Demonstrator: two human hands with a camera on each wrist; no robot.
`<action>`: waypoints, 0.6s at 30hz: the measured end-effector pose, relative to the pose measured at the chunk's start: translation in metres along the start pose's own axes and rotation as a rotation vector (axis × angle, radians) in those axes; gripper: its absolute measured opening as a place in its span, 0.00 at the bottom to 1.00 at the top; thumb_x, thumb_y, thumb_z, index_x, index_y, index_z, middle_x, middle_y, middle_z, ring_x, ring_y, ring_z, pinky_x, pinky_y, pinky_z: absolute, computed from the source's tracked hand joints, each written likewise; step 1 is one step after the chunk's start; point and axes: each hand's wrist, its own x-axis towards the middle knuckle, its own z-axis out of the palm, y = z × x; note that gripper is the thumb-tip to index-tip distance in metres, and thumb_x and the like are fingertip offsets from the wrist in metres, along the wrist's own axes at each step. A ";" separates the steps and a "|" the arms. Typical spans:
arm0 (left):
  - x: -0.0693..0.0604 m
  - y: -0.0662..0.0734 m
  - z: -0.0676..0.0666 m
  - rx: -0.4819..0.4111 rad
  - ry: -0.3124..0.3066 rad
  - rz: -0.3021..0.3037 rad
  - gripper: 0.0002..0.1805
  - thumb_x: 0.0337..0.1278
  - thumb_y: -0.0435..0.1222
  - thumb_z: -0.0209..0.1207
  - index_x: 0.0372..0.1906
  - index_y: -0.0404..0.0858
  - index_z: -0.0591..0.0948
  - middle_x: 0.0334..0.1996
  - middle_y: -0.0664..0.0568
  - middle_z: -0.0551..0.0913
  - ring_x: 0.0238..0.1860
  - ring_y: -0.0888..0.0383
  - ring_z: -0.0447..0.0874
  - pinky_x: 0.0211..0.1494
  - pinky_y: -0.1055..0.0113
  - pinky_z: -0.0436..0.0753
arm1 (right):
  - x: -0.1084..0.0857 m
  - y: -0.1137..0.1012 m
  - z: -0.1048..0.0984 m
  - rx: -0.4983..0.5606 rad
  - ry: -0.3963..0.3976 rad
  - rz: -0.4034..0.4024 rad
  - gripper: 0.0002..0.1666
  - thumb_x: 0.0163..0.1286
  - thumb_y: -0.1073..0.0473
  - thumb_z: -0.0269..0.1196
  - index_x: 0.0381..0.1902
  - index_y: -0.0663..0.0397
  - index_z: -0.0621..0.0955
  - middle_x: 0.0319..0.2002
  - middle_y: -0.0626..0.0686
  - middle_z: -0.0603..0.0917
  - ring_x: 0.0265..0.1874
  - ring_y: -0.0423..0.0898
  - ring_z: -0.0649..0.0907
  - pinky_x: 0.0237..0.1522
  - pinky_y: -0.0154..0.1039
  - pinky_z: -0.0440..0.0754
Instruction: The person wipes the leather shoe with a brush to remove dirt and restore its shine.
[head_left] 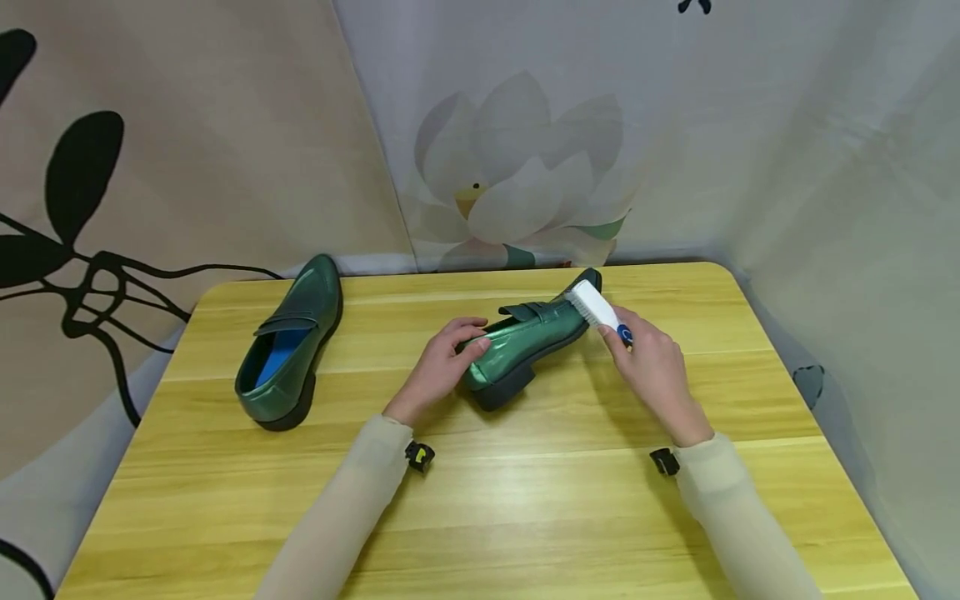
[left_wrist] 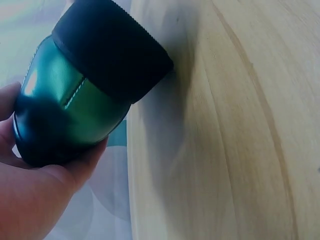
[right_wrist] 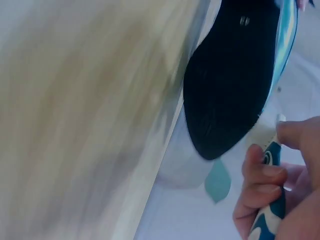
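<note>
My left hand (head_left: 447, 360) grips the heel end of a shiny green loafer (head_left: 522, 346), its thumb on the near side of the opening. The shoe is held tilted, toe pointing away to the right. In the left wrist view, the loafer's back (left_wrist: 75, 100) and dark heel block (left_wrist: 112, 47) show close up. With my right hand (head_left: 651, 363) I hold a white brush (head_left: 597, 308) with a blue-marked handle, bristles against the side of the toe. The right wrist view shows the black sole (right_wrist: 230, 75) and the fingers around the brush handle (right_wrist: 272, 215).
The matching green loafer (head_left: 288, 350) with a blue insole stands upright at the left of the wooden table (head_left: 480, 517). Behind the table's back edge hangs a pale curtain (head_left: 750, 125) with flower and leaf prints.
</note>
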 end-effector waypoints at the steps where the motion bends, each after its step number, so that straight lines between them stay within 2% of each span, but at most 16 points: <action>1: 0.000 0.000 0.000 0.000 0.001 0.003 0.19 0.79 0.43 0.56 0.58 0.32 0.83 0.70 0.47 0.74 0.72 0.46 0.69 0.73 0.47 0.69 | 0.001 0.003 -0.002 -0.011 0.000 0.017 0.28 0.80 0.49 0.60 0.65 0.64 0.79 0.50 0.69 0.86 0.33 0.61 0.86 0.29 0.60 0.82; 6: 0.002 0.001 -0.001 -0.009 0.008 0.007 0.17 0.79 0.42 0.56 0.56 0.32 0.84 0.70 0.47 0.74 0.72 0.45 0.69 0.73 0.46 0.68 | 0.005 0.014 -0.009 -0.047 -0.015 0.069 0.28 0.81 0.48 0.58 0.65 0.65 0.78 0.47 0.69 0.86 0.28 0.60 0.83 0.25 0.58 0.79; 11: 0.005 0.000 -0.005 -0.012 0.003 0.019 0.16 0.79 0.42 0.56 0.54 0.34 0.85 0.71 0.48 0.74 0.73 0.46 0.68 0.73 0.45 0.68 | 0.002 0.016 -0.012 -0.020 -0.003 0.081 0.28 0.81 0.47 0.58 0.66 0.63 0.79 0.49 0.69 0.86 0.32 0.61 0.85 0.28 0.59 0.80; 14: 0.008 0.000 -0.008 0.005 -0.016 0.055 0.15 0.78 0.41 0.57 0.53 0.35 0.86 0.71 0.49 0.72 0.73 0.47 0.68 0.72 0.46 0.69 | 0.000 0.014 -0.013 0.008 0.017 0.075 0.28 0.81 0.47 0.58 0.66 0.63 0.79 0.50 0.69 0.86 0.36 0.63 0.87 0.31 0.61 0.82; 18: 0.012 0.002 -0.012 0.082 -0.064 0.136 0.13 0.77 0.39 0.58 0.51 0.36 0.87 0.73 0.48 0.70 0.73 0.47 0.67 0.73 0.47 0.69 | -0.004 0.011 -0.016 0.033 0.035 0.065 0.28 0.80 0.47 0.59 0.66 0.63 0.79 0.51 0.70 0.86 0.38 0.64 0.88 0.32 0.62 0.82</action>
